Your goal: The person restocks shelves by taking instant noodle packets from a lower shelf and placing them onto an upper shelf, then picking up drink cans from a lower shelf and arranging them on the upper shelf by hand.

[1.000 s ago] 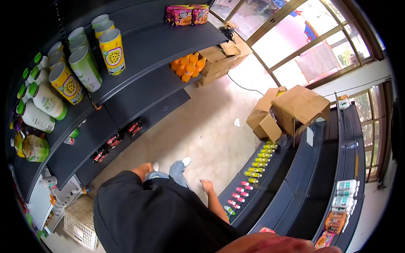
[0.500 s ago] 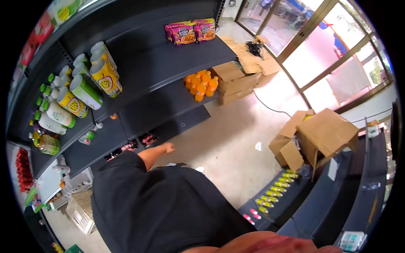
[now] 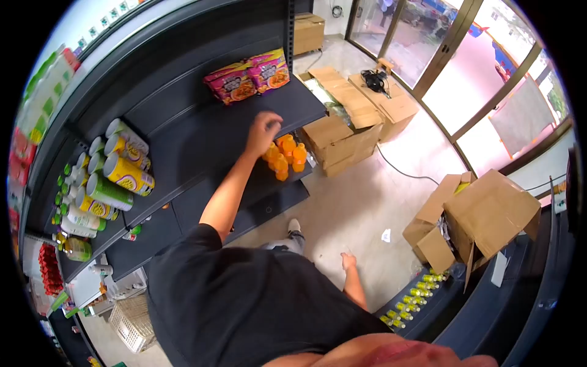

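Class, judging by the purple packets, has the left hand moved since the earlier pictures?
Yes: the left hand has moved towards the purple packets, now much nearer them.

Left hand (image 3: 264, 128), fingers loosely curled, above upper shelf (image 3: 199, 144), between noodle packs (image 3: 260, 79) and orange bottles (image 3: 284, 156). Right hand (image 3: 348, 262) hangs over pale floor (image 3: 342, 211).

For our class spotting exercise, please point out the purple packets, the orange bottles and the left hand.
Purple packets (image 3: 249, 78), head view: printed front near the group's middle.
Orange bottles (image 3: 282, 163), head view: body of a front bottle.
Left hand (image 3: 263, 130), head view: back of the hand.
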Available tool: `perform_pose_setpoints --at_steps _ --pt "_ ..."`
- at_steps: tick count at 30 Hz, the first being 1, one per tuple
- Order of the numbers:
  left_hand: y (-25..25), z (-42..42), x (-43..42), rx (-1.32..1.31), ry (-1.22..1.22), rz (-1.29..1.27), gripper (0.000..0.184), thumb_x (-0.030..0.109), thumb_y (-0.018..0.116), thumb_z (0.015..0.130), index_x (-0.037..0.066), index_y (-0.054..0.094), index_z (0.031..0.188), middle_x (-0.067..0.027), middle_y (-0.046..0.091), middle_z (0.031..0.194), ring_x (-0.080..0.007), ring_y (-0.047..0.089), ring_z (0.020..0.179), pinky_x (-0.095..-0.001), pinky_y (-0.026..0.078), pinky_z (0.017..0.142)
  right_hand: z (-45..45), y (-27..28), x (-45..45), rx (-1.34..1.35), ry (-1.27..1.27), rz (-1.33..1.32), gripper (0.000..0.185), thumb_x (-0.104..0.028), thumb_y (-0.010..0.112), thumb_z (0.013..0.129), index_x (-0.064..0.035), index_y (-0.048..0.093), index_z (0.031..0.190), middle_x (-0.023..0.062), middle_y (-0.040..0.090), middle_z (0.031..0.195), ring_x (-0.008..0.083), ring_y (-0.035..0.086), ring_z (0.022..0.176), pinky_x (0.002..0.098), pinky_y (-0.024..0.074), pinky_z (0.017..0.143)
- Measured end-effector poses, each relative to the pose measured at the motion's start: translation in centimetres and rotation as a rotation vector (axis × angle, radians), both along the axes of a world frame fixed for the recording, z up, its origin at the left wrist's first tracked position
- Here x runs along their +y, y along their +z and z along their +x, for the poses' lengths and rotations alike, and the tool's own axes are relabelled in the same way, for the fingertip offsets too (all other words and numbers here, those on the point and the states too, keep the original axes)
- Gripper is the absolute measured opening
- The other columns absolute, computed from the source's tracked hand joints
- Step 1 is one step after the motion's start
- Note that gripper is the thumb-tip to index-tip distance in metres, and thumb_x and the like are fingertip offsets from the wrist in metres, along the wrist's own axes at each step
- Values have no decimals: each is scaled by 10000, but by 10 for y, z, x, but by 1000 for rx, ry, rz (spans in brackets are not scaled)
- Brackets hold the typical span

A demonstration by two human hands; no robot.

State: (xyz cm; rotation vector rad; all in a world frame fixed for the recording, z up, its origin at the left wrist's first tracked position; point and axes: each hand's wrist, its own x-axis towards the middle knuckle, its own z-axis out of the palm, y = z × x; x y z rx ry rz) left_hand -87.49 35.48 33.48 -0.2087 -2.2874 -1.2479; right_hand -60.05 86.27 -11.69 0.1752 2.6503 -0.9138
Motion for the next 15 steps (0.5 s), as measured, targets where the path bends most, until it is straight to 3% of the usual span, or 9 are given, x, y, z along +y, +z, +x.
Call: perform_pose_setpoints --at_steps 1,2,3,5,6,10,14,15 --pt "2 -24 0 123 181 -40 201 153 682 914 122 732 1106 -116 632 1224 -317 595 1183 -399 457 1040 -6 -6 9 -43 -37 93 306 -294 705 872 -17 706 1000 137 702 837 294 653 755 437 508 694" --pt "5 -50 -5 23 296 -12 217 178 694 907 148 738 1117 -145 567 1326 -346 531 1264 -426 417 1088 -13 -17 20 -91 -71 184 325 -281 709 867 -26 714 1067 148 724 916 319 675 846 442 520 778" --pt "-3 -64 -10 -107 404 15 234 203 707 899 173 744 1128 -175 501 1429 -376 468 1346 -454 377 1136 4 14 6 -412 -559 34 358 -270 712 859 -45 717 1138 154 736 998 341 683 932 443 520 867" --pt "3 -90 -7 -170 466 273 281 252 717 892 226 752 1169 -215 385 1537 -406 399 1413 -480 356 1158 34 48 36 -23 264 -156 500 -428 669 880 11 718 1113 251 702 1184 416 659 1121 445 513 979" --pt "3 -102 -7 -159 431 406 322 285 703 899 243 746 1215 -219 338 1588 -425 334 1458 -496 332 1175 28 53 32 -76 288 -174 501 -429 668 882 10 716 1118 251 701 1188 416 658 1123 445 512 980" --pt "-18 -142 -2 -120 481 444 319 295 651 913 244 757 1210 -237 275 1631 -439 332 1459 -501 331 1182 -19 65 33 -480 -142 -109 504 -429 664 886 5 711 1138 251 694 1207 412 656 1131 444 510 983" --pt "-14 -157 20 -175 557 524 323 297 691 854 227 772 1159 -252 325 1600 -449 374 1427 -509 343 1164 -86 75 49 -545 -196 -102 507 -429 661 891 -1 706 1158 250 686 1226 408 653 1140 444 508 987" --pt "-12 -160 20 -123 559 445 343 308 716 828 234 765 1159 -257 347 1582 -460 386 1415 -507 347 1161 -102 76 54 -554 -182 -92 508 -430 660 892 -2 704 1164 250 685 1231 407 653 1142 443 508 988"
